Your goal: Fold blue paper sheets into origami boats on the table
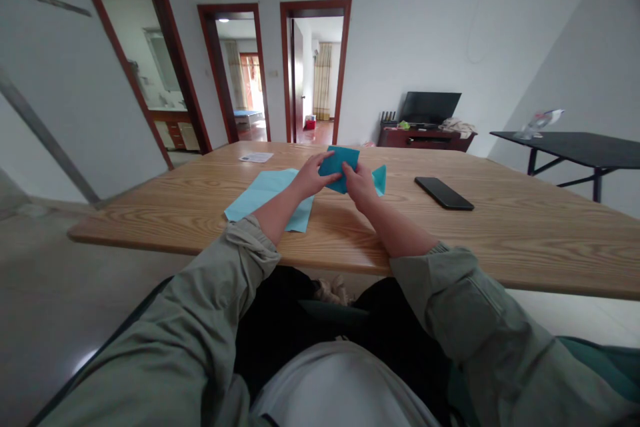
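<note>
Between both hands, a small folded piece of blue paper (pixel 338 161) is held up above the far middle of the table. My left hand (pixel 313 175) grips its left side, fingers across the face. On the lower right, my right hand (pixel 360 183) pinches it with the thumb in front. Flat sheets of light blue paper (pixel 265 192) lie under my left forearm. Just behind my right hand stands another folded blue paper piece (pixel 380 179), partly hidden by that hand.
The wooden table (pixel 340 240) spans the view before me. A black phone (pixel 444 193) lies to the right, and a white printed card (pixel 256 157) at the back left. Beyond are a black side table (pixel 575 147) with a clear plastic item, a TV (pixel 431 108) on a cabinet, and doorways.
</note>
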`<state>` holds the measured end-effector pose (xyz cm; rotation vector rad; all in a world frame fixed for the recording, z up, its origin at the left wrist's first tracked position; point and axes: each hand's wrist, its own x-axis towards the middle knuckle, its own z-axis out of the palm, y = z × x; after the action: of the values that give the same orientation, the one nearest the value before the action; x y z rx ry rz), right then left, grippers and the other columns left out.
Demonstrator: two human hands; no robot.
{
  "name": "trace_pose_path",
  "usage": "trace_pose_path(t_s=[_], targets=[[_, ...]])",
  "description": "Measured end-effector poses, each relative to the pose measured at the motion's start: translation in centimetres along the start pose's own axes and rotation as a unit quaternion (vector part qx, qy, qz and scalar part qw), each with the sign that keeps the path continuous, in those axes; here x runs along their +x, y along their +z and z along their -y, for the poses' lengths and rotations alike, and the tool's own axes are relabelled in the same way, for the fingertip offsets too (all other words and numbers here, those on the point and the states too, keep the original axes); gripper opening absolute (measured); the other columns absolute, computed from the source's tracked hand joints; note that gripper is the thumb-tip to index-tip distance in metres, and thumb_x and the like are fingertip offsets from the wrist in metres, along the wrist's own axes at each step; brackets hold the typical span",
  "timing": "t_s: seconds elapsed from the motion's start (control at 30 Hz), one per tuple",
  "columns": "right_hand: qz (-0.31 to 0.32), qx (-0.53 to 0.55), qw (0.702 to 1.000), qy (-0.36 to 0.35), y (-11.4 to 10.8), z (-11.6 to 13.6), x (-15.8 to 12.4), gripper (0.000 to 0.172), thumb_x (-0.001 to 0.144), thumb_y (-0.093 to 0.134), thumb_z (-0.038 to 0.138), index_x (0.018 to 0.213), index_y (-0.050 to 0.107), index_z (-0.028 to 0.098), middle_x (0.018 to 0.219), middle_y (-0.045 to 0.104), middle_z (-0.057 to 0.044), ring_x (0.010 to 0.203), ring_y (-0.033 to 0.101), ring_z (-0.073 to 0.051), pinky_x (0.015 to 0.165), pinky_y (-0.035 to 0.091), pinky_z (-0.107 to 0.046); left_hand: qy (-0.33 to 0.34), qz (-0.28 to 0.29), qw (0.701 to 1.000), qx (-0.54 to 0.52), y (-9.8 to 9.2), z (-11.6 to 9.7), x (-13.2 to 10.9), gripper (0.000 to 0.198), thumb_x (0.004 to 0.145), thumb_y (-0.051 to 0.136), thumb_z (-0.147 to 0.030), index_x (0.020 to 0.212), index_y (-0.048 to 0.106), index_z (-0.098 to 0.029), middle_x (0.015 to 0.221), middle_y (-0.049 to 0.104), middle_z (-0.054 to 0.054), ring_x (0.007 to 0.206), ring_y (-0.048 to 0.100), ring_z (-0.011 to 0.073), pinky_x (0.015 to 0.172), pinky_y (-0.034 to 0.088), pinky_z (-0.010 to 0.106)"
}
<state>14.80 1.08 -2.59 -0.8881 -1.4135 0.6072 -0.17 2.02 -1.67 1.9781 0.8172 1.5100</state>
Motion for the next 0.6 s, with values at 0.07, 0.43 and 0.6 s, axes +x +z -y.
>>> trace_pose_path(t_s=[0.07,0.43,0.6], targets=[[0.001,0.0,1.0,0.014,-0.3,-0.2,0.2,0.036,0.082,0.051,0.046,0.095,0.066,0.017,0.087,0.07,-0.004,0.084,0.063,-0.022,0.078,0.052,-0.037,-0.046,-0.04,0.996,-0.065,0.1,0.0,0.0,0.09,0.057,0.085,-0.036,0.137,0.045,-0.021,0.132,0.053,0.013,0.117,0.054,0.0281,0.097,0.045,0.041],[-0.066,-0.145,0.986,-0.053,-1.1,1.0,-0.6,0.081,0.067,0.07,0.041,0.137,0.037,0.017,0.126,0.055,-0.013,0.109,0.055,-0.026,0.097,0.042,-0.042,-0.085,0.039,0.995,-0.027,-0.3,-0.5,-0.3,0.028,0.069,0.066,-0.029,0.09,0.069,-0.01,0.083,0.069,0.004,0.073,0.061,0.0164,0.071,0.049,0.029],[-0.061,-0.174,0.979,-0.085,-1.5,1.4,-0.6,0.085,0.069,0.068,0.044,0.142,0.032,0.02,0.125,0.054,-0.013,0.107,0.055,-0.024,0.093,0.045,-0.041,-0.081,0.049,0.995,0.035,-0.6,-1.1,-0.3,0.026,0.072,0.06,-0.03,0.088,0.068,-0.011,0.077,0.067,0.001,0.069,0.059,0.0155,0.063,0.047,0.026]])
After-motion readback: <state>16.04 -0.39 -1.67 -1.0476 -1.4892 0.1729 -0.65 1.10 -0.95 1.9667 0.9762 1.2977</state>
